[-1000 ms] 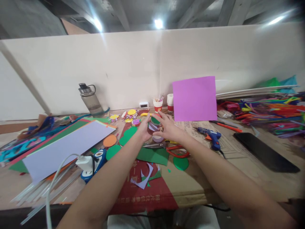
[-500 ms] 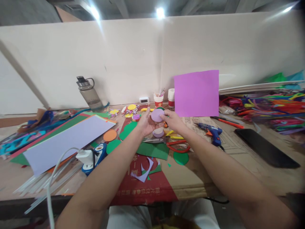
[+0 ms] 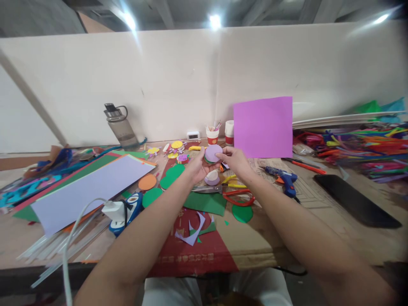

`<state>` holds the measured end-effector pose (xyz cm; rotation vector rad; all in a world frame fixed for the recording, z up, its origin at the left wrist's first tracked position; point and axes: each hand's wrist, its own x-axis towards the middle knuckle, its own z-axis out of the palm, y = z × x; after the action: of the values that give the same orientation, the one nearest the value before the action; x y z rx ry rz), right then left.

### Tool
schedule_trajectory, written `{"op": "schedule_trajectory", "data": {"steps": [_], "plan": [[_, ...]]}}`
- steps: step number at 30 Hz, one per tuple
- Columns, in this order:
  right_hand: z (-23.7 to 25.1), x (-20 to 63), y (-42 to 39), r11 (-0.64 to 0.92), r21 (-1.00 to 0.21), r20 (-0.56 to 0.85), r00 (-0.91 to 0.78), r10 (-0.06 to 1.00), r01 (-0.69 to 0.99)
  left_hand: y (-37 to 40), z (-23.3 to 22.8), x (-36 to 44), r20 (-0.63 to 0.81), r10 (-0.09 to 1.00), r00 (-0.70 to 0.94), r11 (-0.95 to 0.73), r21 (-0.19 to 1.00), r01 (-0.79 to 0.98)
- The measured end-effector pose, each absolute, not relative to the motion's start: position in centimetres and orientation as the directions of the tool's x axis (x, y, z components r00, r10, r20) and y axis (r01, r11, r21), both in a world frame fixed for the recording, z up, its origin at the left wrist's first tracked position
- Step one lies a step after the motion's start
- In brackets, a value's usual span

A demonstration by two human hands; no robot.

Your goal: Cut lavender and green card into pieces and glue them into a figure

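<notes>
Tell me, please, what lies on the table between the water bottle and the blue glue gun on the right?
In the head view, between the water bottle and the blue glue gun lie yellow paper flowers, two paper cups, red-handled scissors, and both hands holding a lilac paper disc.

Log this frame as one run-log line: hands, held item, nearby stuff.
left hand: holds lilac paper disc | right hand: pinches disc edge | below: lilac tape roll, scissors | right: blue glue gun
</notes>
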<state>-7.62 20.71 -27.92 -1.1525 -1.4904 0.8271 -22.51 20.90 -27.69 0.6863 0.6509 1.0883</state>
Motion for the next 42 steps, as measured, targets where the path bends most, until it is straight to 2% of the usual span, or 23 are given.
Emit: {"op": "schedule_trajectory", "data": {"steps": [6,11,16,22,28,42], "plan": [[-28.0,-7.6,20.7,0.320,-0.922,0.342,0.070,0.937,0.219,20.7,-27.7,-22.2,-0.117,0.931,0.346,0.298,0.793,-0.532],[-27.6,-7.5,20.8,0.197,-0.976,0.208,0.131,0.969,0.088,20.9,-27.8,-22.5,-0.171,0.925,0.339,0.333,0.795,-0.508],[-27.4,-7.6,20.6,0.126,-0.992,0.126,0.051,0.991,0.009,21.1,-27.9,-22.7,-0.211,0.932,0.294,0.344,0.769,-0.539],[-28.1,-7.5,21.1,0.221,-0.958,0.238,0.077,0.968,0.185,20.8,-27.7,-22.5,-0.173,0.906,0.387,0.374,0.757,-0.537],[-29.1,-7.2,21.8,0.271,-0.924,0.306,0.099,0.947,0.269,20.7,-27.8,-22.8,-0.116,0.905,0.409,0.331,0.795,-0.508],[-28.9,-7.3,21.5,0.336,-0.916,0.354,0.053,0.934,0.218,20.9,-27.7,-22.9,-0.139,0.903,0.407,0.370,0.734,-0.570]]}}
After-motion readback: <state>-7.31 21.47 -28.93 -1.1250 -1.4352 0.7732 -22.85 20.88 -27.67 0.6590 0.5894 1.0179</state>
